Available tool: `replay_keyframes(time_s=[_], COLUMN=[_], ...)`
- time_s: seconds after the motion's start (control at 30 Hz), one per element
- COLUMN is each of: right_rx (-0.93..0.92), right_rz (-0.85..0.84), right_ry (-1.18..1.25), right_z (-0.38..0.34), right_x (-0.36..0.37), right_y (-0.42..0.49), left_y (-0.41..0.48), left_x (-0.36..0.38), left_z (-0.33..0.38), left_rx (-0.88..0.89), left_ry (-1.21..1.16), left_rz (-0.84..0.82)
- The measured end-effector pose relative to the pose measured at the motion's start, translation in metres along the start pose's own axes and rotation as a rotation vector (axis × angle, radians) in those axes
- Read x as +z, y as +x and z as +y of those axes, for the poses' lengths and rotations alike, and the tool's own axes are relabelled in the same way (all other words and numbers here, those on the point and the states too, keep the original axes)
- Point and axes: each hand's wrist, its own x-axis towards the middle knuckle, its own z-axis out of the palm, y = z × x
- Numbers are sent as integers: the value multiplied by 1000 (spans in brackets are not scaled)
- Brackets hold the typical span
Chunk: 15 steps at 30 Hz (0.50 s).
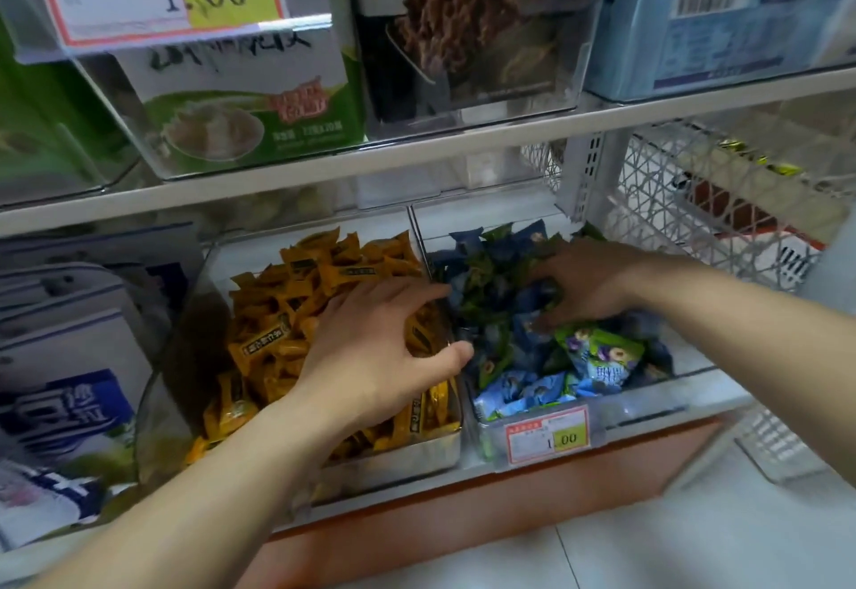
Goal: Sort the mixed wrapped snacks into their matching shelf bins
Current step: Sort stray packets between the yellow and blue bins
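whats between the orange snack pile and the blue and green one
Head view: the bins' clear side walls stand between them, and the left hand reaches over those walls.

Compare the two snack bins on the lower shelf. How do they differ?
The left bin holds only orange packs; the right bin mixes blue and green packs. The right bin carries a price tag; the left bin shows none. Both are clear plastic.
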Motion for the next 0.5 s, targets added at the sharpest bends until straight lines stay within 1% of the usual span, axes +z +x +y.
replay_keyframes(time_s=[0.1,0.17,0.2,0.27,0.3,0.33,0.4,0.43,0.5], right_rx=[113,119,68,-108,-178,-207,-170,-145,-139], right_rz=[-24,64,139,262,258,201,39,-8,-20], right_ry=[-57,-132,-164,-158,-116,-63,15,23,17], right_z=[1,-11,-20,-41,-49,-56,-64,-65,-63], right_x=[-12,-16,-16,-9,-5,1,13,18,26], right_y=[0,1,3,12,18,23,32,35,34], left_y=[1,1,1,1,2,2,2,2,2], left_x=[1,1,2,2,2,2,1,0,-2], left_z=[-2,-4,-4,-4,-3,-2,0,0,0], left_rx=[16,18,17,11,7,2,-5,-10,-18], left_ry=[7,7,6,6,4,3,-3,-12,-25], left_rz=[-13,-23,-28,-36,-39,-41,-49,-55,-78])
